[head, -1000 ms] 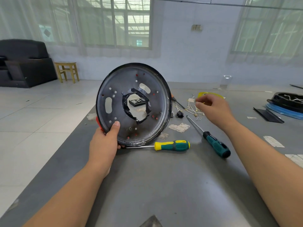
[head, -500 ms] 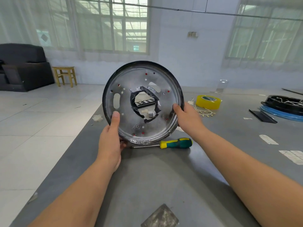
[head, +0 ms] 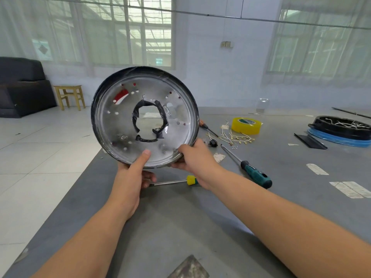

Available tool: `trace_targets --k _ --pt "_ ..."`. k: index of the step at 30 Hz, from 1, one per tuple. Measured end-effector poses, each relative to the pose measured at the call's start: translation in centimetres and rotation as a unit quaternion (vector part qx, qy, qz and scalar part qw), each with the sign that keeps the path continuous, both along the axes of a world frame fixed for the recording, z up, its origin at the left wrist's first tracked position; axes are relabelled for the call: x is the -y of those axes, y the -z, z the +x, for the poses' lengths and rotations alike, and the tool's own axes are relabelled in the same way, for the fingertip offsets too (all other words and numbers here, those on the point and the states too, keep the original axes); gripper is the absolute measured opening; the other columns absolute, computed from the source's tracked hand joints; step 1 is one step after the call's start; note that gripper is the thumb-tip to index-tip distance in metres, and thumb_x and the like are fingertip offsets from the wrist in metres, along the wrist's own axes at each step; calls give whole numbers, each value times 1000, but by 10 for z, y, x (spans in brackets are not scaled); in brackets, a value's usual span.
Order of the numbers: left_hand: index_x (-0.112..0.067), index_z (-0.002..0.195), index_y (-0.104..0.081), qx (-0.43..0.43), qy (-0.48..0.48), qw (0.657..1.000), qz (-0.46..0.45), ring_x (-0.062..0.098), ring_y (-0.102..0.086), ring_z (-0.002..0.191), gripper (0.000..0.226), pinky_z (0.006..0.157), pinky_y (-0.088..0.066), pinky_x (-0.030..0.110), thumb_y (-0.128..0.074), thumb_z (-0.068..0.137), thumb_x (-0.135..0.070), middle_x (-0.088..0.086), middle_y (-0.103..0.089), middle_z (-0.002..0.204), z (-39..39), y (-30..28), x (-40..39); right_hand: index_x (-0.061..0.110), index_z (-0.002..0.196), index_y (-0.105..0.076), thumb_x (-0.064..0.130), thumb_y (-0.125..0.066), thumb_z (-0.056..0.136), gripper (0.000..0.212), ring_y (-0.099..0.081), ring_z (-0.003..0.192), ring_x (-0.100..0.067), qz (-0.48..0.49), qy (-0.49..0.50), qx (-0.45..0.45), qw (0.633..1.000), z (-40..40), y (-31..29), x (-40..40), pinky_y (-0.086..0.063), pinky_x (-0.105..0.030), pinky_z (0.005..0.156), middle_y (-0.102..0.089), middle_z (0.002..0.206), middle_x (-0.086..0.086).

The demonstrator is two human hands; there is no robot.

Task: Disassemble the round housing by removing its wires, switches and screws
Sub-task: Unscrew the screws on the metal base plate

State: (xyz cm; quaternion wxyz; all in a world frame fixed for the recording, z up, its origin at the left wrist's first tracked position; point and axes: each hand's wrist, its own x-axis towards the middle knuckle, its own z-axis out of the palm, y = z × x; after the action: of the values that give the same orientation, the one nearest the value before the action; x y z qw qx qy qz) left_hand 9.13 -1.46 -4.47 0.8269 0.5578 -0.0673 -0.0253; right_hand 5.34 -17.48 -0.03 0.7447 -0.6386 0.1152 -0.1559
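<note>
The round metal housing (head: 122, 121) is held upright in the air above the grey table, its silvery inner face toward me. It has a black rim, small holes, and black tape around a central opening. My left hand (head: 132, 177) grips its lower edge, thumb on the inner face. My right hand (head: 194, 157) grips the lower right edge. Loose wires with brass terminals (head: 233, 137) and a small black switch (head: 212, 143) lie on the table to the right.
A yellow-handled screwdriver (head: 180, 181) lies under my hands, and a teal-handled one (head: 249, 169) to the right. A third screwdriver (head: 206, 127), a yellow tape roll (head: 246, 125) and a black housing on a blue ring (head: 341, 131) sit further back. The table's left edge (head: 66, 201) drops to tiled floor.
My right hand left the wire pile and took hold of the housing's right edge, then slid down to its lower right. The housing has been lifted higher and turned.
</note>
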Motion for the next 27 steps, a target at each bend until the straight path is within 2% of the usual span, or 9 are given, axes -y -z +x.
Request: trace_targets --k 3,6,9,11,14,17,21,24,27 --pt "-5 129 -56 -26 -16 999 -24 16 -53 43 27 40 -35 22 -60 103 -14 6 -64 75 5 2 -1 9 118 -55 16 -60 96 24 -75 64 -27 -6 -15 -22 1000 -2 -4 -3 -59 -30 57 -70 115 -18" --pt "-7 123 -56 -24 -13 999 -30 15 -53 43 21 41 -36 22 -57 104 -16 4 -61 70 7 3 -1 17 110 -55 32 -61 97 22 -71 59 -23 -64 29 -37 997 -2 -9 8 -54 -27 53 -72 107 -15" --pt "-10 126 -59 -12 -16 999 -30 17 -56 47 30 43 -39 25 -62 105 -31 2 -66 76 5 3 0 19 105 -58 17 -56 97 9 -74 73 -25 -31 25 -22 999 -2 -8 9 -58 -30 56 -72 107 -15" --pt "-16 124 -59 -4 -11 999 -35 19 -60 50 40 43 -39 25 -67 101 -48 0 -70 88 2 0 -1 17 106 -59 8 -53 96 15 -74 86 -30 4 20 -5 1000 -2 -4 5 -61 -32 60 -70 112 -15" --pt "-21 118 -55 11 18 1000 -12 22 -64 54 55 44 -38 26 -71 84 -61 -5 -70 115 -4 -5 1 7 114 -56 0 -52 96 20 -75 83 -28 62 10 8 998 -1 1 -3 -61 -32 62 -69 115 -20" --pt "-20 120 -53 14 22 999 19 23 -64 55 44 52 -38 30 -72 92 -49 -1 -70 126 -7 -6 3 -3 121 -58 -4 -52 96 26 -75 70 -22 73 -14 -5 997 -2 7 -9 -61 -32 65 -71 112 -23" --pt "-13 126 -56 -7 17 1000 3 20 -70 56 22 49 -49 24 -63 106 -20 13 -74 118 -2 -2 0 -2 121 -62 6 -62 98 25 -77 85 -26 58 -48 -16 997 -6 6 -7 -64 -35 75 -74 114 -18" --pt "-9 135 -54 -34 9 999 -38 25 -79 70 28 54 -58 24 -58 107 -13 16 -77 115 2 -2 -4 15 121 -61 31 -63 98 27 -78 78 -25 -96 -16 -18 995 -13 4 3 -63 -43 84 -77 105 -2" --pt "-11 144 -51 -54 2 996 -68 26 -80 78 36 58 -62 27 -56 108 -13 15 -75 124 4 -3 -6 26 136 -53 52 -52 99 44 -74 79 -14 -403 47 17 914 -24 10 22 -58 -40 88 -75 105 6"
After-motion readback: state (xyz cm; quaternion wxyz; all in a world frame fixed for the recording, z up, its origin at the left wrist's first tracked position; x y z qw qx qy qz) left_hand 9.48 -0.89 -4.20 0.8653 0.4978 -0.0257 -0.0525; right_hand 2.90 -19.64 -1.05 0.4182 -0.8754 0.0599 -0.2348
